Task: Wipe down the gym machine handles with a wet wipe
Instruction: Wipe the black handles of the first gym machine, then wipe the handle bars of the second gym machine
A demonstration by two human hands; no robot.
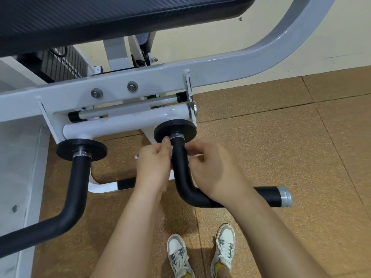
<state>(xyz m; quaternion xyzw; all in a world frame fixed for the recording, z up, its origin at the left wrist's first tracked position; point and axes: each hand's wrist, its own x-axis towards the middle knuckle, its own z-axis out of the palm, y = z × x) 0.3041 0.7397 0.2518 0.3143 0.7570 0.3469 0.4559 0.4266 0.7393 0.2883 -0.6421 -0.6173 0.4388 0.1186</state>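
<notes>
The grey machine frame [152,77] carries two black bent handles. The right handle [181,173] hangs below a black disc [175,130]. The left hand [153,165] and right hand [212,169] flank its upright section, fingers curled narrow. A white wipe [171,155] shows between left hand and handle; which hand pinches it cannot be told.

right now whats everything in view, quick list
handles: two, black, L-shaped, under the frame, one left, one right
discs: two, black, at the handle tops
frame: one, grey-white, across the middle
pad: one, black, top
weight stack: one, dark, upper left
floor: brown tiles
wet wipe: one, white, barely visible by the right handle
shoes: two, white-grey, bottom
left hand, right hand: either side of the right handle
</notes>
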